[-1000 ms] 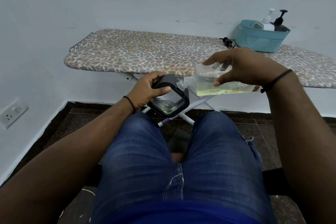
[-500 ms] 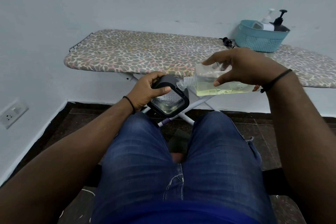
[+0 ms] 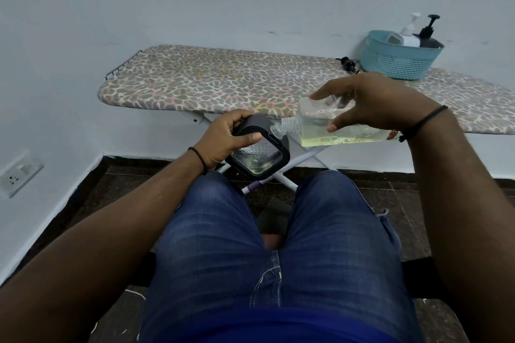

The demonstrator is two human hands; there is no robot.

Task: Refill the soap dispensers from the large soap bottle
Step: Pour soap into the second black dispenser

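At the far left, low on the wall, you have a white wall socket (image 3: 21, 175), well apart from your work. Your left hand (image 3: 224, 140) grips the black square soap dispenser with a clear ribbed window (image 3: 257, 154), fingers curled over its top edge and thumb pressed on the near rim, and it holds the dispenser tilted above your left knee, in front of the ironing board with a leopard-pattern cover (image 3: 223, 83). Just to the right of it comes the large clear soap bottle with pale yellow liquid (image 3: 334, 127), which your right hand (image 3: 373, 103) holds from above, thumb on the near side and fingers spread over the far side. The long axis of the bottle lies almost level, running right to left, and its open threaded neck touches, or nearly touches, the upper right corner of the dispenser; I cannot tell if soap is flowing. The liquid lies along the lower side of the bottle, so I judge you must raise the bottom end more, while the left hand keeps the opening under the neck. There is free room above your knees, but the board edge is close behind both hands. Far right on the board stands a blue plastic basket (image 3: 395, 61) with a white pump bottle (image 3: 409, 36) and a black pump bottle (image 3: 427, 36) inside.
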